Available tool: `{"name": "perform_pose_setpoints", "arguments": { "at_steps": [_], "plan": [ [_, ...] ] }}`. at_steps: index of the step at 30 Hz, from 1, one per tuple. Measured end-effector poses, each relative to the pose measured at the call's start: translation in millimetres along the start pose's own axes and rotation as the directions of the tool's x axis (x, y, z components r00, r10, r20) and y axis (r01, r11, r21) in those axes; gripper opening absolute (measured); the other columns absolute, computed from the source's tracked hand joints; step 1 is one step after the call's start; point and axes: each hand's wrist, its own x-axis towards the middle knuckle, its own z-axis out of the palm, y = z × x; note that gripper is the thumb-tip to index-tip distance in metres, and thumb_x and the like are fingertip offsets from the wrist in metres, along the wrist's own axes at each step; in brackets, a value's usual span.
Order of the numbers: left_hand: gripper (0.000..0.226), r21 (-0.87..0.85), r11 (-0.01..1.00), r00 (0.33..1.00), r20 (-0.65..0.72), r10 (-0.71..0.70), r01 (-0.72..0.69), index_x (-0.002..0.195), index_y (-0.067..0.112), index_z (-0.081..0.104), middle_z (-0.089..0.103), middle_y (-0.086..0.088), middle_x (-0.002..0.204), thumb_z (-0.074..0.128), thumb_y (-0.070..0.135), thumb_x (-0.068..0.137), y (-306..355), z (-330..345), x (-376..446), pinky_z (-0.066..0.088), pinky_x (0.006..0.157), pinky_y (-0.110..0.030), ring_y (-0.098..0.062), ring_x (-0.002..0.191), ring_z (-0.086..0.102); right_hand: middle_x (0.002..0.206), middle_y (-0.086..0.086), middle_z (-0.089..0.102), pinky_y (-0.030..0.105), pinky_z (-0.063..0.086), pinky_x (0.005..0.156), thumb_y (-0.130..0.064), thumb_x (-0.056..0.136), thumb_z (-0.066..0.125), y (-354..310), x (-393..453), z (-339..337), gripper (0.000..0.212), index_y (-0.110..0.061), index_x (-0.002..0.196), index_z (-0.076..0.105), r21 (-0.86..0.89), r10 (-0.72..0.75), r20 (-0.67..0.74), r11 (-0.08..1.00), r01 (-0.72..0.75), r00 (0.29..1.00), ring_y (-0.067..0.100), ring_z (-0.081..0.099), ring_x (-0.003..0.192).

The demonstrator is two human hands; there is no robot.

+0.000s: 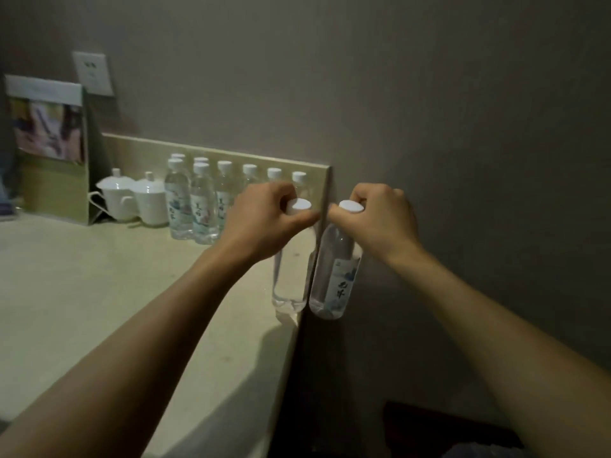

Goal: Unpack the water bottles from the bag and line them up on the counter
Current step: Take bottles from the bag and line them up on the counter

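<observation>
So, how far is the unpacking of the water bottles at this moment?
Partly done: eight capped bottles already stand by the backsplash. In hand: the left hand and right hand each hold one bottle by its neck, near the counter edge. Left: set both down. The bag is not visible.

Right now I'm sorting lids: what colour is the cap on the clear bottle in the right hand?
White; the cap shows in the head view.

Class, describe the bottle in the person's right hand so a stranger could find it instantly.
Start at the counter's right edge. Two bottles hang there by their necks; the right hand's bottle hangs just past the edge. Unlike the left hand's bottle, its printed label faces the camera.
</observation>
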Motion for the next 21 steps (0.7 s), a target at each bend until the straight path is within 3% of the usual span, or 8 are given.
{"name": "perform_pose_setpoints", "arguments": {
  "at_steps": [4, 9, 15, 18, 21],
  "plan": [
    [0.040, 0.086, 0.996, 0.997, -0.071, -0.005, 0.011, 0.076, 0.014, 0.063, 0.062, -0.006, 0.071, 0.068, 0.053, 0.080, -31, -20, 8, 0.050, 0.060, -0.046, -0.026, 0.067, 0.058, 0.060, -0.002, 0.055, 0.027, 0.038, 0.052, -0.045, 0.074, 0.065, -25, 17, 34, 0.032, -0.014, 0.067, 0.058, 0.071, -0.062, 0.015, 0.996, 0.061, 0.998, 0.020, 0.054, 0.060],
    [0.042, 0.202, 0.979, 0.993, -0.116, 0.004, 0.020, 0.074, 0.014, 0.061, 0.058, -0.003, 0.067, 0.067, 0.055, 0.080, -59, -32, 23, 0.046, 0.055, -0.041, -0.023, 0.063, 0.054, 0.059, -0.002, 0.053, 0.027, 0.035, 0.050, -0.044, 0.074, 0.064, -45, 36, 69, 0.034, -0.013, 0.064, 0.056, 0.162, -0.045, 0.023, 0.986, 0.041, 0.999, 0.016, 0.049, 0.055],
    [0.039, 0.245, 0.970, 1.000, -0.026, -0.001, 0.007, 0.068, 0.019, 0.052, 0.048, 0.001, 0.062, 0.065, 0.051, 0.086, -102, -38, 48, 0.032, 0.050, -0.028, -0.014, 0.056, 0.042, 0.062, 0.000, 0.050, 0.028, 0.036, 0.049, -0.043, 0.073, 0.066, -59, 59, 117, 0.033, -0.018, 0.061, 0.048, 0.242, -0.012, 0.037, 0.970, 0.003, 0.999, 0.019, 0.049, 0.059],
    [0.039, 0.260, 0.965, 1.000, 0.014, 0.019, -0.022, 0.066, 0.021, 0.049, 0.047, 0.002, 0.061, 0.065, 0.051, 0.085, -124, -38, 64, 0.036, 0.052, -0.030, -0.014, 0.055, 0.042, 0.057, -0.004, 0.040, 0.026, 0.028, 0.049, -0.043, 0.075, 0.067, -62, 67, 138, 0.042, -0.023, 0.056, 0.036, 0.213, 0.054, 0.023, 0.975, -0.058, 0.998, 0.017, 0.041, 0.056],
    [0.038, 0.248, 0.967, 0.997, 0.053, 0.051, -0.062, 0.068, 0.019, 0.053, 0.049, 0.002, 0.063, 0.065, 0.051, 0.085, -149, -39, 81, 0.038, 0.053, -0.033, -0.015, 0.058, 0.044, 0.053, -0.004, 0.037, 0.027, 0.027, 0.048, -0.045, 0.073, 0.068, -67, 78, 158, 0.047, -0.020, 0.054, 0.034, 0.179, 0.121, 0.001, 0.977, -0.119, 0.993, 0.018, 0.039, 0.054]
  ]
}}
